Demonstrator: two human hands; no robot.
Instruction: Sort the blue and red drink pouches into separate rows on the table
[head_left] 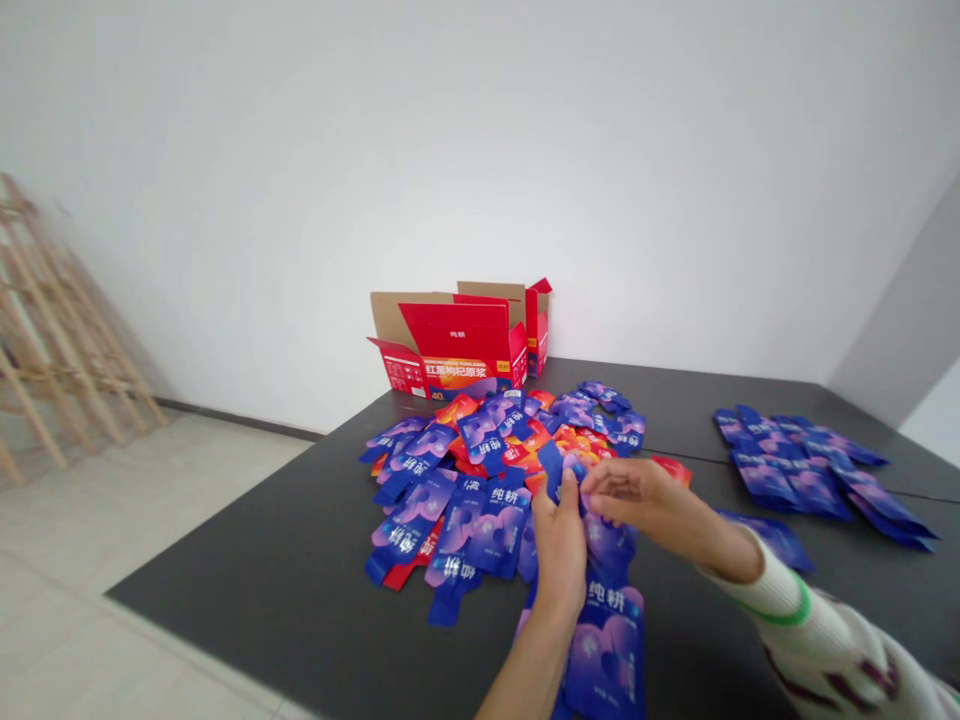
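Note:
My left hand point(559, 550) is closed on a blue and purple pouch point(553, 470), thumb up, over the near right side of a loose heap. Just to its right, my right hand point(645, 495) has its fingers bent and a little apart, close to the pouch's edge; I see nothing gripped in them. The heap mixes blue pouches point(499, 525) with red-orange pouches point(585, 442), many overlapping. Below my hands lie more blue pouches, one large blue pouch point(606, 650) nearest me, partly behind my left forearm.
Two open red cartons point(465, 345) stand at the back of the dark table point(285, 590), against the white wall. Rows of blue pouches point(795, 465) lie at the right, with a single blue pouch point(772, 540) nearer. Wooden easels point(60, 330) lean at the far left.

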